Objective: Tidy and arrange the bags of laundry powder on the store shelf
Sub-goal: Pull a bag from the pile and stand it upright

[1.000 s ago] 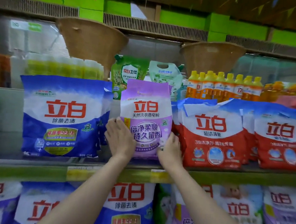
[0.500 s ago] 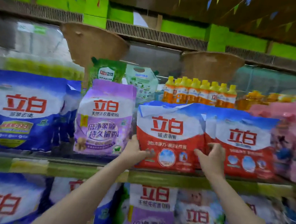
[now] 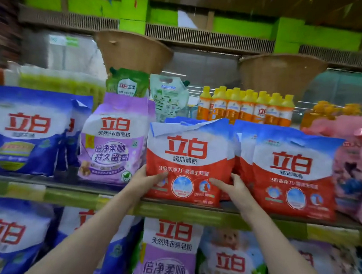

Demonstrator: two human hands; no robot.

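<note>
A red laundry powder bag [image 3: 189, 155] stands upright at the front of the shelf [image 3: 190, 211]. My left hand [image 3: 147, 181] grips its lower left edge and my right hand [image 3: 235, 187] grips its lower right edge, thumbs on the bag's face. Its top flap is creased. Left of it stands a purple bag [image 3: 113, 143], then a blue bag [image 3: 23, 130]. To the right stands a second red bag [image 3: 291, 174], with more red bags behind, and pink bags [image 3: 358, 167] at the far right.
Orange bottles [image 3: 244, 107], green refill pouches [image 3: 127, 83] and two woven baskets [image 3: 130, 52] fill the back of the shelf. The lower shelf holds more blue, purple and other powder bags [image 3: 170, 257].
Both hands left the purple bag and moved right onto the red bag. My right hand has shifted from the gap by the second red bag onto the first bag's right edge.
</note>
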